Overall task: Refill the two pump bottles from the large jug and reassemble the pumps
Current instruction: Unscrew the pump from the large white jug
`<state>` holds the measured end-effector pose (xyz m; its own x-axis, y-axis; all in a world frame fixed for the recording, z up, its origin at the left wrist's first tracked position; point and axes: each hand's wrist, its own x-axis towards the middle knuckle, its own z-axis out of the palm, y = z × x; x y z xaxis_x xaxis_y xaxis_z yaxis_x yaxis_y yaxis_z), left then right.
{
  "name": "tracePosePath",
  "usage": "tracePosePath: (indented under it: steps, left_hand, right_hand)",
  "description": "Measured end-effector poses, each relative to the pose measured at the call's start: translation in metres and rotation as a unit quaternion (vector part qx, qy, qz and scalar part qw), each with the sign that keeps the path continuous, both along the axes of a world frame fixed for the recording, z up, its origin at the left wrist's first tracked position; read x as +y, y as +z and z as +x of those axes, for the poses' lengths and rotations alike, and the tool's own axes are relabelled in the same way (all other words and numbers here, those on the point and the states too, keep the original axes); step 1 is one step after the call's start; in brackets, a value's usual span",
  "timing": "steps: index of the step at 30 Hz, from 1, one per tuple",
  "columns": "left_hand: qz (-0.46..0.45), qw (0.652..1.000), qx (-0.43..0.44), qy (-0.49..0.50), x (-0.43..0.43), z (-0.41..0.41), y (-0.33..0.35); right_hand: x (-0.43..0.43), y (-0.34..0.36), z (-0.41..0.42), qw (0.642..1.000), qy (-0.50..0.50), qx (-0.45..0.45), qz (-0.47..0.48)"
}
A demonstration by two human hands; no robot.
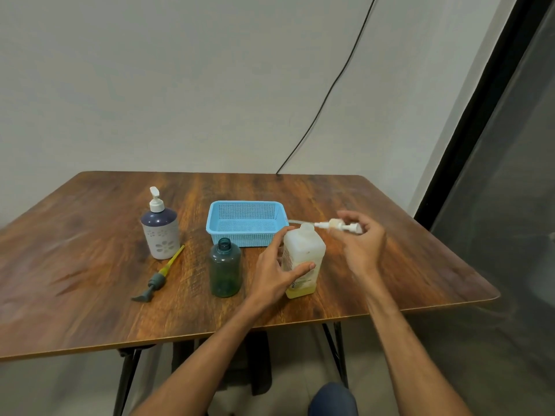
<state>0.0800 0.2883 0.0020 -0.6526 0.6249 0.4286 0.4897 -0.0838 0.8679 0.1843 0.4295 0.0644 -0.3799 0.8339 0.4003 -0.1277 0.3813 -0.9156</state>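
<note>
Head view: left hand [274,273] half-closed round the translucent white plastic jug [304,259], thumb across its front, presumably steadying it. Right hand [362,243] pinches the white pump head with dip tube [339,226], held level just above the jug mouth. Open teal plastic bottle [225,267] stands just left; grey-and-yellow pump [157,279] lies flat nearby. Navy-and-white dispenser [160,228] still capped. Blue mesh basket [246,205] crowds behind; wooden table [90,265] roomy towards the near edge.

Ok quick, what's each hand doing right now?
Left hand: fingers wrapped around the large jug, steadying it on the table.
Right hand: fingers closed on a white pump, held sideways above the jug.
</note>
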Motion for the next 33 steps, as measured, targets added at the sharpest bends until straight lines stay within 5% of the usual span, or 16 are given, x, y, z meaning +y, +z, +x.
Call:
tracePosePath:
  steps: [14,26,33]
  left_hand:
    - [-0.012,1.0,0.011,0.011,0.001,-0.002,-0.002]
    - [-0.023,1.0,0.005,0.008,0.002,-0.002,-0.001]
    - [-0.031,0.999,-0.012,0.005,-0.001,0.003,0.004]
  right_hand:
    - [0.007,-0.097,-0.006,0.961,-0.057,-0.232,0.136]
    - [0.019,-0.092,0.003,0.965,0.06,-0.238,0.09]
    - [-0.005,-0.07,0.013,0.97,0.186,-0.153,0.007]
